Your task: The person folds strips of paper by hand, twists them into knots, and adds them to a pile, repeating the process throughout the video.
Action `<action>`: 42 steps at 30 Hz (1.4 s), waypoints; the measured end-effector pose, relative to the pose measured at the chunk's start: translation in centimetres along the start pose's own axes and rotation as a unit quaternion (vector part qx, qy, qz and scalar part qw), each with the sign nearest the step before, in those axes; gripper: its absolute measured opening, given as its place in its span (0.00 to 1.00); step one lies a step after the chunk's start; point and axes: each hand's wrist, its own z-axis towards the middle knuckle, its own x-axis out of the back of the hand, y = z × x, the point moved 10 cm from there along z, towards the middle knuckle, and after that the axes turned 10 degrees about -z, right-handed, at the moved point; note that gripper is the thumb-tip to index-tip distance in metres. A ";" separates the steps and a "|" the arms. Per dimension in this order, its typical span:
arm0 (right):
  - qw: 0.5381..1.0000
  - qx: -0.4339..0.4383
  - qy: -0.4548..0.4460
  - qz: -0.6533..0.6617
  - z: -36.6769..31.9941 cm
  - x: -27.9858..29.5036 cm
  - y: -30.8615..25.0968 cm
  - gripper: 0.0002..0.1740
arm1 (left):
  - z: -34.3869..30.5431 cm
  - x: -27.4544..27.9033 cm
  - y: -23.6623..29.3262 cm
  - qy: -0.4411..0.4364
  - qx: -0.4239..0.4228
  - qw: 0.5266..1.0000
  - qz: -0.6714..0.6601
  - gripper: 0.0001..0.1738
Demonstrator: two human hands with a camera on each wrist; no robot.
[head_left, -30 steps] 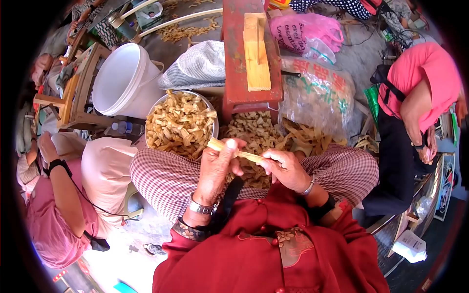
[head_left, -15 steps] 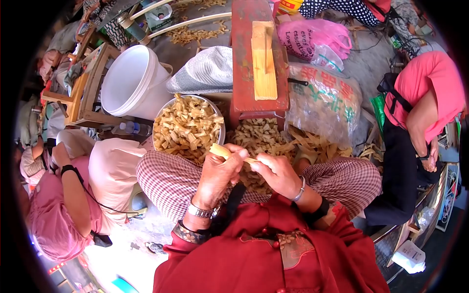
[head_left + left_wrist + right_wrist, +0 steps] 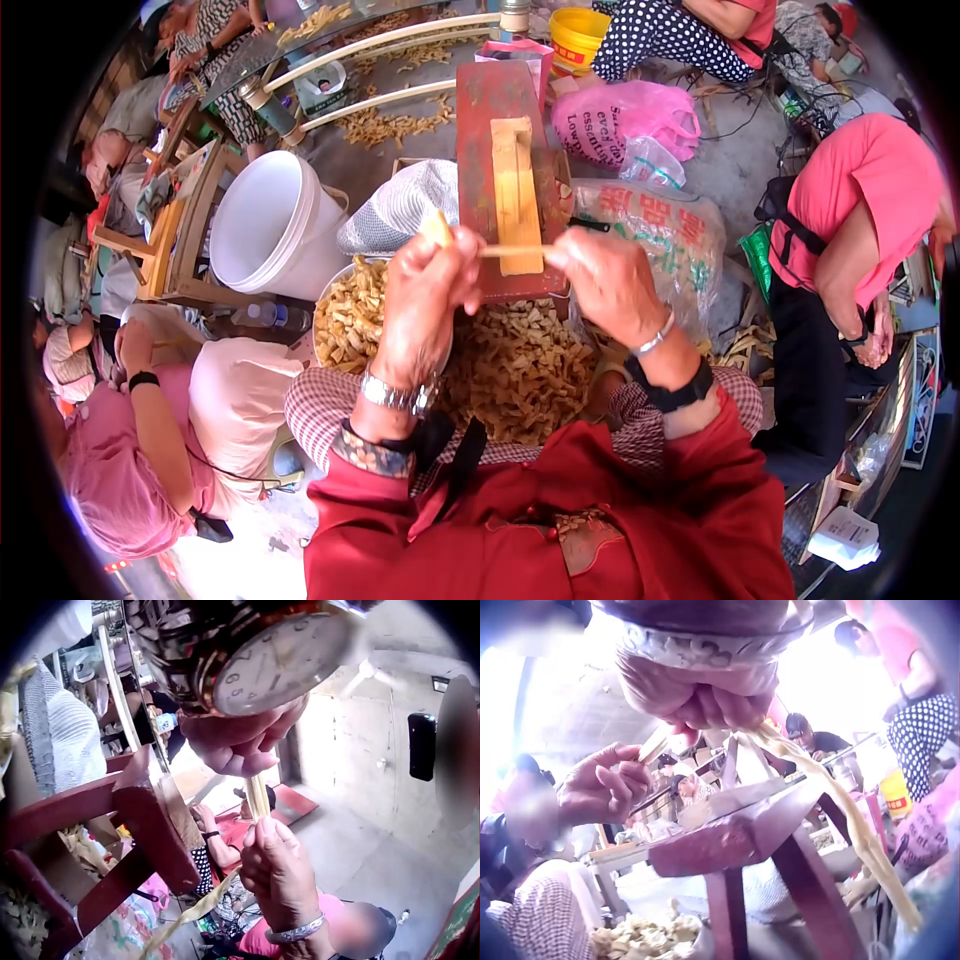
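Note:
In the head view my left hand pinches a pale yellow, fibrous strip, with a short thicker end standing up from its fist. My right hand grips the same strip farther along, so it runs straight between both hands. From the right hand a long loose tail of the strip hangs down, seen in the right wrist view. Both hands are raised over the near end of a red wooden bench. On that bench lies a slotted wooden block, partly behind the strip.
A heap of cut yellow-brown pieces lies below the hands. Left of it stands a bowl of folded pieces, partly covered by the left hand. A white bucket, printed plastic sack and pink bag surround the bench. People sit on both sides.
Both hands have risen forward from over the lap to the bench and moved apart, with more of the strip showing between them. The head view has tilted forward.

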 end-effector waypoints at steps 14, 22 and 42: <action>0.994 -0.093 -0.016 -0.061 -1.8 -3.0 5.0 0.04 | 4.4 1.8 0.4 0.081 -0.095 0.927 0.355 0.11; 0.985 0.013 -0.022 0.169 -7.5 -2.8 -8.0 0.03 | -6.0 5.2 -6.5 0.001 0.098 0.927 0.363 0.19; 0.955 -0.058 0.093 0.274 -10.2 -0.4 -12.6 0.05 | -16.8 3.7 -4.3 -0.030 0.052 0.962 0.267 0.10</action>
